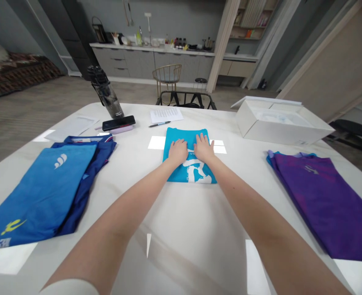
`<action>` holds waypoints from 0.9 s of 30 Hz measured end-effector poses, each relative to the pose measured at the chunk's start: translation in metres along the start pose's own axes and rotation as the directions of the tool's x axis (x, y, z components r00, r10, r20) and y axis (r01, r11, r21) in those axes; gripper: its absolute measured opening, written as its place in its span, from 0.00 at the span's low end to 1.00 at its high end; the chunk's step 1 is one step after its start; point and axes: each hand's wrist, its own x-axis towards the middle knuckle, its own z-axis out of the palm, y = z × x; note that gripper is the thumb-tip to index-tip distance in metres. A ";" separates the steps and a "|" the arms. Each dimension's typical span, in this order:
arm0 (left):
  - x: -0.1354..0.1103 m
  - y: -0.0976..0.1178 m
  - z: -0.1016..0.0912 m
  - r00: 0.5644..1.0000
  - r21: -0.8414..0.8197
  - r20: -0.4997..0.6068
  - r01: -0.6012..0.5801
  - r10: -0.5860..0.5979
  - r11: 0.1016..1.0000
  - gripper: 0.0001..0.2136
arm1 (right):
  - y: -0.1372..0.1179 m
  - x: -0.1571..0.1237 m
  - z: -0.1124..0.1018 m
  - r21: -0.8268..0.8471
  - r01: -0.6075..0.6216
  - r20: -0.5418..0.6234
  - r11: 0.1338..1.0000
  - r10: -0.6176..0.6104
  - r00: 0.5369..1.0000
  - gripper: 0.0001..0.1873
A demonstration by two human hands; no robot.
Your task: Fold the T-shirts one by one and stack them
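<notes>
A folded turquoise shirt (181, 168) with a white print lies in the middle of the white table (181, 229). My left hand (177, 150) rests flat on the shirt, fingers stretched out and pointing away from me. My right hand (203, 147) lies flat beside it on the same shirt, fingers also extended. The two hands nearly touch. Neither hand grips anything.
A stack of blue shirts (42, 192) lies at the left, a purple shirt (325, 200) at the right. Behind are an open white box (279, 123), a dark water bottle (106, 93), a phone (118, 122), a paper sheet (166, 114) with a pen (159, 124), and a chair (185, 99).
</notes>
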 end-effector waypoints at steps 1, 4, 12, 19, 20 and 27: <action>-0.005 0.005 0.002 0.999 -0.019 0.011 0.040 -0.040 0.999 0.22 | -0.007 -0.007 0.003 0.018 0.021 0.007 1.000 -0.021 1.000 0.32; -0.022 0.009 0.009 0.998 -0.012 -0.017 0.059 -0.059 0.998 0.23 | -0.022 -0.030 0.013 0.039 0.036 -0.020 0.999 -0.035 0.999 0.30; -0.060 -0.002 0.011 0.997 0.091 -0.071 -0.012 0.018 0.996 0.28 | -0.012 -0.070 0.014 0.023 0.051 -0.139 0.998 -0.047 0.989 0.32; -0.083 -0.002 0.004 0.978 0.075 -0.015 -0.204 0.206 0.976 0.27 | -0.001 -0.101 0.011 -0.001 0.273 -0.151 0.962 -0.269 0.951 0.30; -0.087 -0.001 0.003 0.978 0.069 0.000 -0.209 0.209 0.976 0.27 | -0.001 -0.106 0.012 -0.008 0.284 -0.141 0.959 -0.282 0.949 0.30; -0.116 0.009 0.003 0.997 0.066 0.027 -0.074 0.072 0.995 0.32 | -0.004 -0.136 0.015 -0.019 0.063 -0.078 0.998 -0.064 0.995 0.33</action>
